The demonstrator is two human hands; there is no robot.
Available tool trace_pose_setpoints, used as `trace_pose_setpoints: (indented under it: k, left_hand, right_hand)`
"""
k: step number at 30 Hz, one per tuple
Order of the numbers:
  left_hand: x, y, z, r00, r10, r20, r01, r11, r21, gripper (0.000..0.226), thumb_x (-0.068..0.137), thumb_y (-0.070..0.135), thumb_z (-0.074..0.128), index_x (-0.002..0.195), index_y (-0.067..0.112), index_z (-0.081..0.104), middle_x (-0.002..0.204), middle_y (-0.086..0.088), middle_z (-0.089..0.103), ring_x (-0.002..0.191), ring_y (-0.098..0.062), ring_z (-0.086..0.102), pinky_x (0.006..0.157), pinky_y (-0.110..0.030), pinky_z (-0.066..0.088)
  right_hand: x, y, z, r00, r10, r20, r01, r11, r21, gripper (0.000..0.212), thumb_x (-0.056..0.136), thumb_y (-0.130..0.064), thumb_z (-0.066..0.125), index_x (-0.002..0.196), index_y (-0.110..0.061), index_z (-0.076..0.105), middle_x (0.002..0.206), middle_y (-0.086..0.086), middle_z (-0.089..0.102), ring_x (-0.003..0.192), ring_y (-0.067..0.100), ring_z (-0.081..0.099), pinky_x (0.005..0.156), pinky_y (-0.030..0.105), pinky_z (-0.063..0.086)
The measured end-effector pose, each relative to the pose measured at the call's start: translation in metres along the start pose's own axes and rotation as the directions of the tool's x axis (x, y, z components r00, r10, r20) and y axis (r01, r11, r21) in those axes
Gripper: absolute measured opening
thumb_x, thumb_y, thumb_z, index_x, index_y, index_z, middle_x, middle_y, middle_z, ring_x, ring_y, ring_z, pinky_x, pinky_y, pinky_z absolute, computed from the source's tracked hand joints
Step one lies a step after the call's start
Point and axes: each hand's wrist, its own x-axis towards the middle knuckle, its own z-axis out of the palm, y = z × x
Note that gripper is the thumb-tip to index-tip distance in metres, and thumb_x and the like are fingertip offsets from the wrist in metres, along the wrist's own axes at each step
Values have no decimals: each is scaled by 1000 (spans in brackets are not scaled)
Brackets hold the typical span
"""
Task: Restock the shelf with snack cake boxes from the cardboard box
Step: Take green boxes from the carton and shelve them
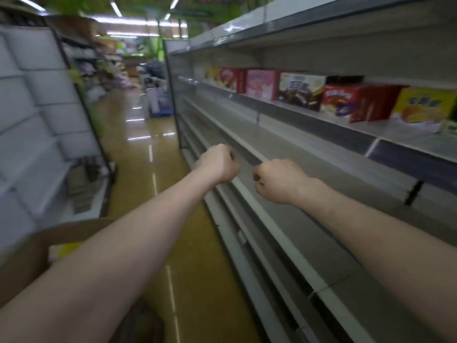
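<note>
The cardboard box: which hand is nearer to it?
Left. The left hand is up and right of the cardboard box; the right hand is farther right, over the shelf.

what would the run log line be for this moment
hands: left hand and right hand curled, holding nothing | snack cake boxes on upper shelf | cardboard box lower left

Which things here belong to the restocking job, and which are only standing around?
For the job: cardboard box; snack cake boxes on the shelf; left hand and right hand, both fists, holding nothing.

Not for the job: white packs across the aisle; distant goods.
</note>
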Motion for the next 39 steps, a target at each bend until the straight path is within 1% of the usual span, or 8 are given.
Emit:
trace_pose_setpoints:
  k: [7,14,21,26,29,33,37,39]
  left_hand:
    - [-46,-114,-28,971,-239,-12,239,969,59,35,87,29,61,120,21,63,129,-4,59,114,-28,57,91,-34,49]
    - [-101,-226,-53,875,-481,49,481,876,11,37,87,28,65,123,16,61,128,-6,60,111,-25,59,94,-36,51]
    - [-145,-337,-76,770,-628,113,635,771,-52,41,88,23,65,127,13,58,128,-5,58,106,-21,58,79,-28,46]
    - [-160,-406,-73,716,-679,161,696,713,-88,38,89,25,65,124,11,59,122,-5,61,103,-23,59,86,-32,48]
    - [-162,-445,-64,674,-716,184,738,667,-105,9,90,22,63,84,23,56,87,5,56,90,-22,56,80,-34,48]
    - [-158,-486,-45,633,-735,244,771,627,-113,35,88,20,64,68,27,36,76,7,45,86,-21,52,82,-35,48]
    - [-146,-521,-24,617,-715,329,780,612,-133,9,88,22,62,89,21,53,91,-1,54,96,-26,61,81,-35,50]
    - [-138,-540,-10,605,-710,360,788,599,-142,32,88,24,62,118,14,56,103,-3,55,101,-26,60,81,-34,49]
  right_hand:
    - [25,-114,24,968,-250,16,249,967,61,22,95,-26,44,106,-16,61,107,8,66,98,29,62,68,32,40]
    - [49,-221,51,904,-419,82,404,902,153,30,97,-32,44,118,-16,59,103,4,65,90,22,63,73,36,55]
    - [66,-317,72,832,-532,158,480,833,274,31,97,-31,43,121,-15,56,108,6,65,95,25,63,81,40,55]
    - [88,-372,94,796,-560,228,499,821,277,26,97,-29,43,115,-16,57,107,5,64,96,26,62,81,40,53]
    - [102,-400,114,780,-565,269,495,820,287,26,98,-29,42,115,-16,56,110,5,64,99,27,62,78,38,52]
    - [121,-434,142,763,-567,311,484,820,305,32,98,-28,44,128,-18,49,121,6,60,108,27,59,76,35,46]
    - [142,-462,173,762,-537,363,418,835,357,35,97,-23,45,132,-19,45,128,6,57,113,28,57,83,37,48]
    - [152,-473,188,758,-521,393,380,842,383,41,97,-21,46,138,-19,40,132,7,55,115,29,56,86,38,50]
